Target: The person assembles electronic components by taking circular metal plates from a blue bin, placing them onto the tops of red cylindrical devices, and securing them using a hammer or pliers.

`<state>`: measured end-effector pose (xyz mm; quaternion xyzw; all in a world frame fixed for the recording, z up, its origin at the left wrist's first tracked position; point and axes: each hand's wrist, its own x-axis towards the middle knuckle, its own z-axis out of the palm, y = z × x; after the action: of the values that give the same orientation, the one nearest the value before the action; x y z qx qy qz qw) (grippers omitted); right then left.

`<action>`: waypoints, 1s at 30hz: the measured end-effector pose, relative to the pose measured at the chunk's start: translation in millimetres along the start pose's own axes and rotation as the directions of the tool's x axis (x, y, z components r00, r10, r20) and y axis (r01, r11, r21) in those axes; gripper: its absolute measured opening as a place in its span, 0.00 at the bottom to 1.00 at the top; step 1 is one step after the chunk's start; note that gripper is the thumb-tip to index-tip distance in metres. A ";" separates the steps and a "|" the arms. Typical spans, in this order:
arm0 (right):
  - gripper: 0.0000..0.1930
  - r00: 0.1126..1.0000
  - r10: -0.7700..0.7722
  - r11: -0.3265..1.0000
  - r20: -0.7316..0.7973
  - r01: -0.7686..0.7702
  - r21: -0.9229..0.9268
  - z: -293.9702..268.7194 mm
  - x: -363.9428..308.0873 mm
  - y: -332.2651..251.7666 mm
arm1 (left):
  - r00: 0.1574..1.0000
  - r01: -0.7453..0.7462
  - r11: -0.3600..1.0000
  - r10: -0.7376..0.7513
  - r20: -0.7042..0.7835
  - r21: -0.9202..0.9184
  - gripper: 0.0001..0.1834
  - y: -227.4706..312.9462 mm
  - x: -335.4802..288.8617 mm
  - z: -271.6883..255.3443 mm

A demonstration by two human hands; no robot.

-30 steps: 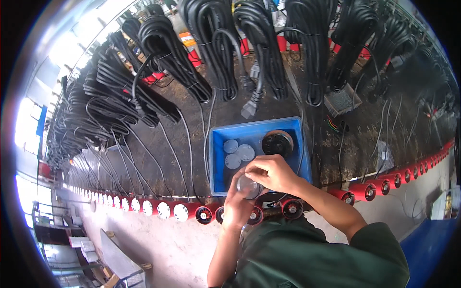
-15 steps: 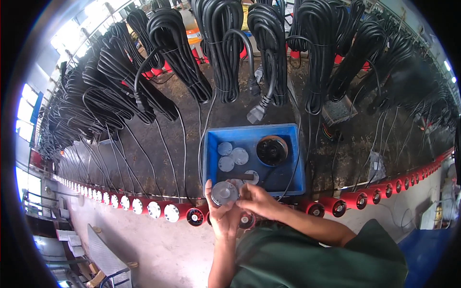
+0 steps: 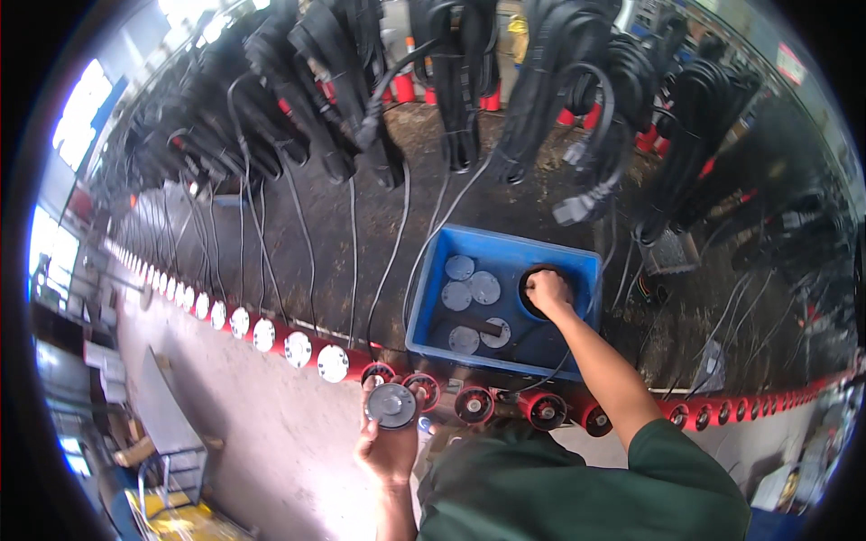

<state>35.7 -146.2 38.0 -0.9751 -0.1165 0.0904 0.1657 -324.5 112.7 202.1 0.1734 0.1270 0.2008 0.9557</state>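
My left hand (image 3: 390, 458) is closed around a round grey disc-shaped cover (image 3: 391, 407), its face turned up, in front of the row of red cylinders. Stretched forward over the blue bin (image 3: 417, 311), my right hand (image 3: 548, 290) reaches into a round dark bowl (image 3: 526, 298) at the bin's right side. Its fingers are curled together and point down. The bowl hides their tips and anything between them. Several pale round discs (image 3: 485, 288) lie on the left part of the bin's floor, with a dark flat bar (image 3: 478, 325) near them.
Red cylinders (image 3: 548, 410) line the table's near edge; those toward the left carry pale end discs (image 3: 333, 363). Bundles of black cable (image 3: 460, 108) hang above the dark table (image 3: 361, 243). Thin cables run down to the cylinders. A small grey box (image 3: 674, 252) stands right of the bin.
My right hand has left the disc cover and moved forward and right into the bowl. My left hand, still holding the cover, is lower and farther left. The whole view has shifted.
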 end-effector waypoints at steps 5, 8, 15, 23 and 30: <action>0.09 0.986 0.001 0.832 -0.169 0.093 0.546 -31.2 -24.9 -14.2 | 0.987 -0.124 0.992 0.123 -0.103 -0.006 0.41 29.2 -34.4 -44.6; 0.06 0.999 0.045 0.630 0.006 -0.033 0.776 -53.3 -67.0 -51.8 | 0.972 -0.133 0.991 0.127 -0.198 -0.019 0.39 34.3 -46.3 -67.9; 0.05 0.927 -0.170 0.310 0.333 -0.271 0.911 -45.4 -146.4 -180.1 | 0.937 -0.017 0.999 0.003 -0.350 -0.038 0.37 43.8 -41.4 -84.6; 0.04 0.857 -0.506 0.584 -0.103 0.427 0.690 -1.4 -177.3 -285.4 | 0.929 0.031 0.995 -0.062 -0.366 -0.090 0.37 60.7 -22.9 -99.0; 0.16 0.602 -0.790 0.548 -0.118 0.779 0.304 27.0 -171.6 -305.7 | 0.933 0.034 0.997 -0.059 -0.355 -0.076 0.35 77.2 -18.2 -109.9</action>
<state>-194.5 98.4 141.9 -0.7771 -0.5251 0.0410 0.3446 -401.2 202.1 135.0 0.0980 0.2955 0.2108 0.9266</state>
